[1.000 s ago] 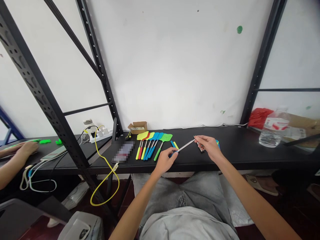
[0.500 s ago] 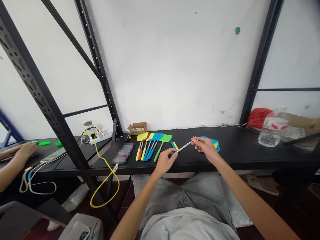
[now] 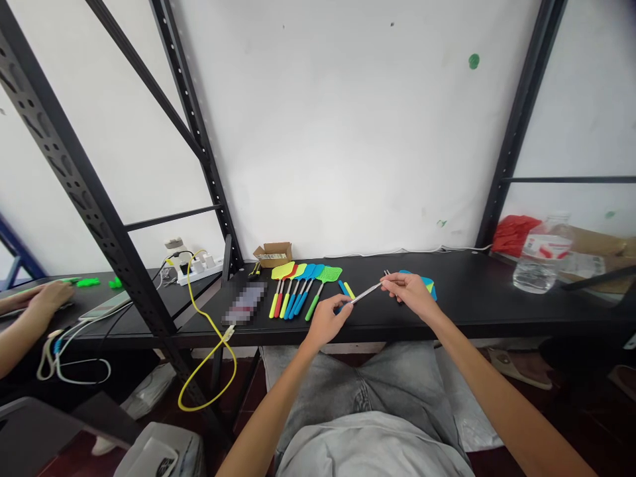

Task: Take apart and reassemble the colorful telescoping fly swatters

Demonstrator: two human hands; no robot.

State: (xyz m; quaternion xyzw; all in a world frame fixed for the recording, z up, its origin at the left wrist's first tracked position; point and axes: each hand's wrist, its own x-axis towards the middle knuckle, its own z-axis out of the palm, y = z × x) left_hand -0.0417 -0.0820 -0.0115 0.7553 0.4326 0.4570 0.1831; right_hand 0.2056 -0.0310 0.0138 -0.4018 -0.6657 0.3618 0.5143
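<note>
My left hand (image 3: 328, 319) pinches the lower left end of a thin silver metal rod (image 3: 366, 293); a bit of blue shows by its fingers. The rod's other end is between the fingertips of my right hand (image 3: 408, 293), and a short metal tip pokes out past them. The rod slants up to the right above the table. To the left lie several fly swatters (image 3: 312, 308) in a row, with yellow, red, blue and green heads. Loose blue and yellow handles (image 3: 350, 290) rest behind the rod. Partly hidden behind my right hand are blue and yellow swatter heads (image 3: 431, 289).
A blurred-out phone (image 3: 244, 303) with a yellow cable (image 3: 199, 311) lies left on the black table (image 3: 477, 298). Behind are a small cardboard box (image 3: 273, 254) and a cutter (image 3: 255, 271). A water bottle (image 3: 541, 255) stands right. Another person's hands (image 3: 52, 298) are far left.
</note>
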